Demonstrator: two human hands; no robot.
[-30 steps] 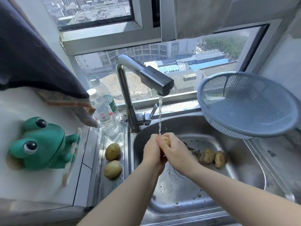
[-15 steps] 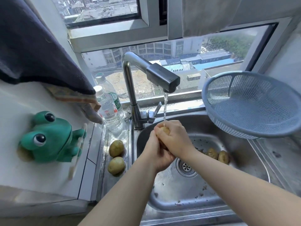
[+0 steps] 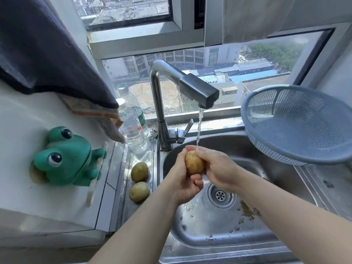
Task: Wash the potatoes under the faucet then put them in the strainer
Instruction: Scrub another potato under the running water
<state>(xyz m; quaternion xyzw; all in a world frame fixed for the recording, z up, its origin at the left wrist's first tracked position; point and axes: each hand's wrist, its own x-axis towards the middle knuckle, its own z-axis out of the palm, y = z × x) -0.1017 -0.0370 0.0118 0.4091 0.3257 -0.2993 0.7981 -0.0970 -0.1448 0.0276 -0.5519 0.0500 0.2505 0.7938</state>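
A yellow-brown potato (image 3: 194,164) is held over the steel sink (image 3: 219,231), right under the stream running from the faucet (image 3: 198,91). My left hand (image 3: 183,180) cups it from below and the left, fingers curled round it. My right hand (image 3: 219,168) grips it from the right, fingertips on its top. Two more potatoes (image 3: 139,171) (image 3: 139,191) lie on the ledge left of the sink. The blue strainer (image 3: 297,124) stands tilted at the sink's back right with nothing in it. The potatoes that lay in the sink are hidden behind my right arm.
Two plastic water bottles (image 3: 132,128) stand left of the faucet base. A green frog figure (image 3: 66,157) sits on the white counter at the left, under a hanging dark cloth (image 3: 43,52). Dirt specks lie around the drain (image 3: 221,195). A window runs behind the sink.
Both hands have turned the potato under the stream, so more of it shows between them. The view has shifted left and down, and my right arm now covers the potatoes in the sink.
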